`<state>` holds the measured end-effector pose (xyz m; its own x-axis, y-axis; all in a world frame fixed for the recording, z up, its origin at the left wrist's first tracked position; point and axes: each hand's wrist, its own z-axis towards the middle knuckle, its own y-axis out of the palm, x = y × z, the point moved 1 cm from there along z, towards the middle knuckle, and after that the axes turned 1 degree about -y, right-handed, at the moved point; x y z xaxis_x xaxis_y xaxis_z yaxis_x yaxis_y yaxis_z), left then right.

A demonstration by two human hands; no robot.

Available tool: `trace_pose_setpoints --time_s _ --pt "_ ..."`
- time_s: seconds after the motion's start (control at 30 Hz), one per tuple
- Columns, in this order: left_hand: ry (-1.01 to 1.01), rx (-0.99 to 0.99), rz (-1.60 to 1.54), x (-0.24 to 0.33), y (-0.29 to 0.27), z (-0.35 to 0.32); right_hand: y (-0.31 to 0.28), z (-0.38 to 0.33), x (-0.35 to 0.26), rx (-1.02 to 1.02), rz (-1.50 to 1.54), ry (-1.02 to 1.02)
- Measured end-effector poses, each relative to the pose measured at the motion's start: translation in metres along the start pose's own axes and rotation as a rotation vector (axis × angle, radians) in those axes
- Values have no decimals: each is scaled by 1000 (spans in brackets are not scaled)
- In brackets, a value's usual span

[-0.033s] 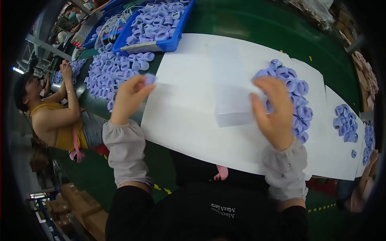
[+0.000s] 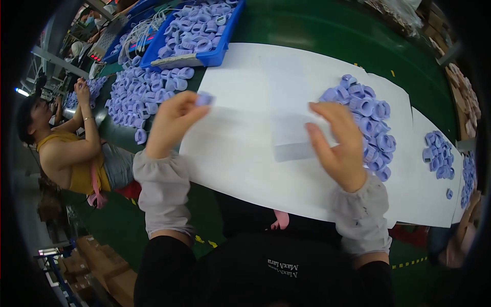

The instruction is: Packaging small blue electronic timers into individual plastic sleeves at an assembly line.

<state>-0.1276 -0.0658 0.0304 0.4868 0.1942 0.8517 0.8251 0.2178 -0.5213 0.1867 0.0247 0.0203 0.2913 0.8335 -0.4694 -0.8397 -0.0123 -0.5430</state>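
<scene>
Left hand: pinching small lavender plastic piece near left edge of white paper sheet | Right hand: fingers parted | sheet stretches between

left hand: fingers pinched, tips seemingly blurred | right hand: fingers parted, curved

Smooth plastic bands, matt paper

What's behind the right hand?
Behind the right hand show the white work surface and, farther right, a pile of purple ring-shaped pieces. Whatever the hand itself covers can't be told.
</scene>
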Motion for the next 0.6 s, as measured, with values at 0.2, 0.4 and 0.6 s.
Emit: trace_pose_setpoints --time_s 0.2,0.4,0.6 --pt "108 -641 -568 74 105 31 15 -15 8 -310 880 587" --pt "639 -370 -185 62 134 35 9 -15 14 -256 977 860" --pt "773 -232 61 55 136 31 5 -10 8 -237 1004 886"
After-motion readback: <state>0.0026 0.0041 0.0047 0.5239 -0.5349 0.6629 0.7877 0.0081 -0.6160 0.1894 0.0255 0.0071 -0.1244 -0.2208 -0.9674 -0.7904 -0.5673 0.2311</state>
